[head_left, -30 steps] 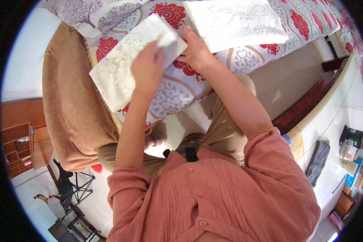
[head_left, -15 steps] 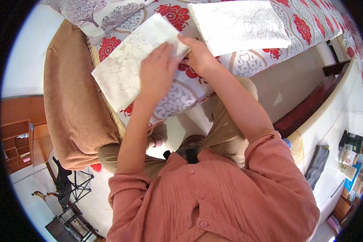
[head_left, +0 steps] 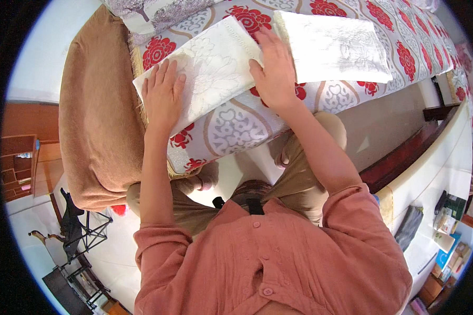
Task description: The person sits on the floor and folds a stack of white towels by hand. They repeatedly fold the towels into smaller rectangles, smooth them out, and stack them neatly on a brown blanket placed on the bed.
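Note:
A folded white cloth (head_left: 215,68) with a raised floral pattern lies at a slant on the sofa seat, between my two hands. My left hand (head_left: 163,94) rests on its left end, fingers stretched out. At the cloth's right end is my right hand (head_left: 276,71), fingers extended and thumb by the cloth's edge. Just right of that hand lies a second folded white cloth (head_left: 336,50), patterned as well, with neither hand on it. Both cloths rest on a grey-white sofa cover (head_left: 242,128) with red flowers.
A brown fabric armrest (head_left: 102,100) borders the seat on the left, with a tree-print cushion (head_left: 152,13) behind. A pale table (head_left: 431,173) curves along the right, holding a dark folded item (head_left: 409,227). A black folding stand (head_left: 86,231) is at lower left.
My hands have moved apart: the left slid to the cloth's left end, the right released its grip on the right edge and spread out. The cloth's right part lies flatter.

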